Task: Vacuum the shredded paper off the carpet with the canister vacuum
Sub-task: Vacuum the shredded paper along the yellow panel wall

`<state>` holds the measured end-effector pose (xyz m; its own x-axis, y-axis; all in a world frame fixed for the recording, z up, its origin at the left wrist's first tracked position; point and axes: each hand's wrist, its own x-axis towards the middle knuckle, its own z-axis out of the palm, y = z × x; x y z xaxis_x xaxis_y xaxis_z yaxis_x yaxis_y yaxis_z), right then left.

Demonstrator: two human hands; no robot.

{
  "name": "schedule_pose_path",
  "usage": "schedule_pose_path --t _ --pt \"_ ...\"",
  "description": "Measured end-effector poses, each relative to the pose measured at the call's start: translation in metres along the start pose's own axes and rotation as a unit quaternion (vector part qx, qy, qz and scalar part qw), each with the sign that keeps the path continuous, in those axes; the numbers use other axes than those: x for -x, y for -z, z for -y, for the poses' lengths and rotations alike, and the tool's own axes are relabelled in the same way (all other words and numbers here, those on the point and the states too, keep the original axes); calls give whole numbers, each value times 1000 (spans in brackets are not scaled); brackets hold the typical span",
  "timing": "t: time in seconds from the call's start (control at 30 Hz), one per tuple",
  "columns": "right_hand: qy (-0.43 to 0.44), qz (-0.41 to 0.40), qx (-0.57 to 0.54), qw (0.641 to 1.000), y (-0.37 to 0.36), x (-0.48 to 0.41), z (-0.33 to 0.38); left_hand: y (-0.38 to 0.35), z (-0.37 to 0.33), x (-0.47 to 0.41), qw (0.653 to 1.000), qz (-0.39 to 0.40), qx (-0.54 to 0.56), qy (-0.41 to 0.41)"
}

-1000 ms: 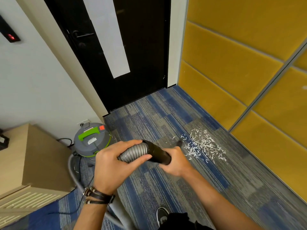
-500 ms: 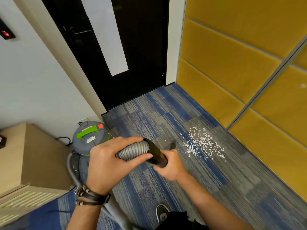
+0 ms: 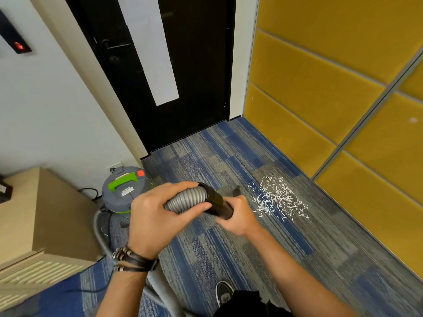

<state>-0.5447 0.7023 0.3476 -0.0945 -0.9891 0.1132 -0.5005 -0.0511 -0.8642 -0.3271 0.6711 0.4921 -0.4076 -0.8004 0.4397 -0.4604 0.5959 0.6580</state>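
Note:
White shredded paper lies scattered on the blue and grey carpet, near the yellow wall. My left hand grips the ribbed grey hose of the canister vacuum. My right hand grips the black tube that joins the hose. The tube's black nozzle tip pokes out past my right hand, just left of the paper and close to the carpet. The grey canister vacuum with a green handle stands on the floor to the left, beside the wall.
A black door closes the far end. Yellow padded panels line the right side. A beige cabinet stands at the left. The hose loops on the floor between cabinet and canister. My shoe is at the bottom.
The nozzle tip has pulled back a little to the left, off the edge of the paper pile. Both hands keep their grip on hose and tube.

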Motion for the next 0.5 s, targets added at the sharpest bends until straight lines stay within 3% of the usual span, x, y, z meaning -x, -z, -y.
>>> schedule_pose_path --t 0.37,0.5 --pt "-52 20 21 998 22 17 -46 -55 15 -6 993 81 66 48" --pt "-52 3 29 998 24 9 -53 -61 14 -7 996 48 62 53"
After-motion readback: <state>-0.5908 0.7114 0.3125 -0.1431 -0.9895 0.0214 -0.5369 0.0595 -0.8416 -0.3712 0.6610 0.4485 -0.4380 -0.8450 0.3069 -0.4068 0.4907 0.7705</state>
